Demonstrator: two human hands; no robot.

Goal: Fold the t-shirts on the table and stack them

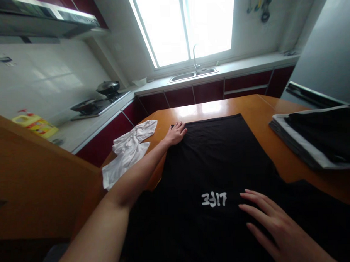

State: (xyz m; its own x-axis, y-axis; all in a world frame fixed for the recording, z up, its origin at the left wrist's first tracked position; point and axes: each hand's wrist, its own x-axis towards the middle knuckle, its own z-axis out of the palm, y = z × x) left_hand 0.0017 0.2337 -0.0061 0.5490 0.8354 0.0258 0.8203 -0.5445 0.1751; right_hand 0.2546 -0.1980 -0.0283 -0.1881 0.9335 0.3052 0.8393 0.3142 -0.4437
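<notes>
A black T-shirt (pixel 216 156) lies spread out over the wooden table, its hem at the far side and its sleeves nearer me. White lettering on its chest appears upside down from here. My left hand (pixel 176 134) rests at the shirt's far left corner, fingers stretched out on the cloth. Over the shirt's chest, right of the lettering, my right hand (pixel 268 219) has its fingers spread and holds nothing; whether it touches the cloth I cannot tell. Left of the shirt lies a crumpled white satiny cloth (pixel 129 148).
A stack of folded clothes (pixel 317 136) in black, white and grey sits on the right of the wooden table (pixel 203 108). Beyond are a counter with a sink (pixel 192 75), a stove with a lidded pan (pixel 107 87) and a yellow bottle (pixel 37 124).
</notes>
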